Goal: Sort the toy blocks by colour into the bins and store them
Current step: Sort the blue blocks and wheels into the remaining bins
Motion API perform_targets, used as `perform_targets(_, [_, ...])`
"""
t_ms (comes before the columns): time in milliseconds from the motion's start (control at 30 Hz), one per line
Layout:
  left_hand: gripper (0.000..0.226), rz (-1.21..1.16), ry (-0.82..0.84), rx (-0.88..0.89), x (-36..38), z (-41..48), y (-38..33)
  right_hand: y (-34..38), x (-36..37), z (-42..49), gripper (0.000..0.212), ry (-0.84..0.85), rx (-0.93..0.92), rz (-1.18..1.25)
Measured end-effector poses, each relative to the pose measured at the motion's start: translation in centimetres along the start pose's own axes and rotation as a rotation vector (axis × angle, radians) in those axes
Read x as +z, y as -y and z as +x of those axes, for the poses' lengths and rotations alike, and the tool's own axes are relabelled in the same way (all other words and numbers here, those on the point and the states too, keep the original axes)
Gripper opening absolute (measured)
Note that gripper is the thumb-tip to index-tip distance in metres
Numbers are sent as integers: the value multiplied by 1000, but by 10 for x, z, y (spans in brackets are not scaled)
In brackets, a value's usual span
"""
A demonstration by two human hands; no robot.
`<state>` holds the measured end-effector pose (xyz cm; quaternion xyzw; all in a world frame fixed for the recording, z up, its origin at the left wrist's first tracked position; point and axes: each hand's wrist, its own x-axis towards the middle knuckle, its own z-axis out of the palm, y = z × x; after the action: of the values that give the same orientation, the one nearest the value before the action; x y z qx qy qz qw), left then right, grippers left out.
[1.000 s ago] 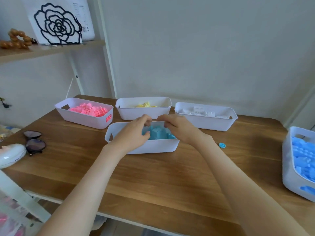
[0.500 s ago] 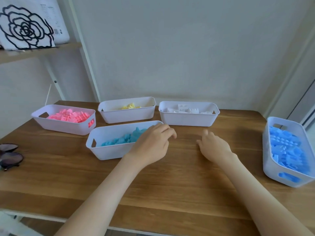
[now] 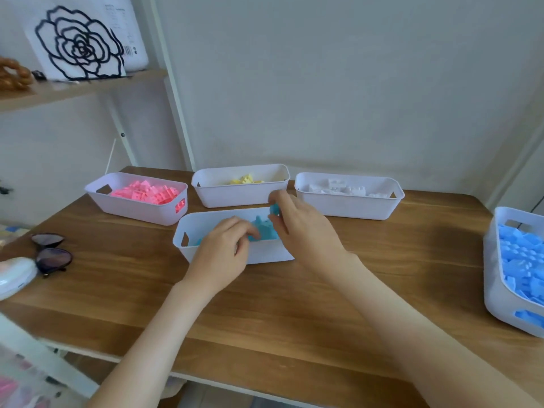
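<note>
Wooden table (image 3: 265, 319): bare boards along the near edge. Centre: left hand (image 3: 223, 254) curls over the teal bin (image 3: 206, 222) front wall, grasp unclear. Right hand (image 3: 303, 231) pinches a teal block (image 3: 275, 209) above it. Blue bin (image 3: 494, 290) far right, sunglasses (image 3: 53, 254) left. Behind: pink bin (image 3: 132, 207), yellow bin (image 3: 235, 195), white bin (image 3: 347, 206) by the wall (image 3: 353, 83).

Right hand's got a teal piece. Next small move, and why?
Probably let go: the right hand pinches the teal piece over the teal bin, whose teal blocks match its colour. The left hand lies over that bin's near wall, so drop clear of it.
</note>
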<state>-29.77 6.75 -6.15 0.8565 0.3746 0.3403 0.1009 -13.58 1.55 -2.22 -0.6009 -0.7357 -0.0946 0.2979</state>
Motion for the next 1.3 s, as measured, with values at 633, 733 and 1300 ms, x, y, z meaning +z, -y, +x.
perform_targets(633, [54,-38,211,89,-1,-6,-8,-19,-14,-25,25,504,43,-500])
perform_targets(733, [58,-136,310,43,10,0,-23,-38,-26,-32,26,529,143,-550])
perform_targets(1300, [40,32,165,-317,-33,-27,9,35,-14,-1,41,236,-41,-226])
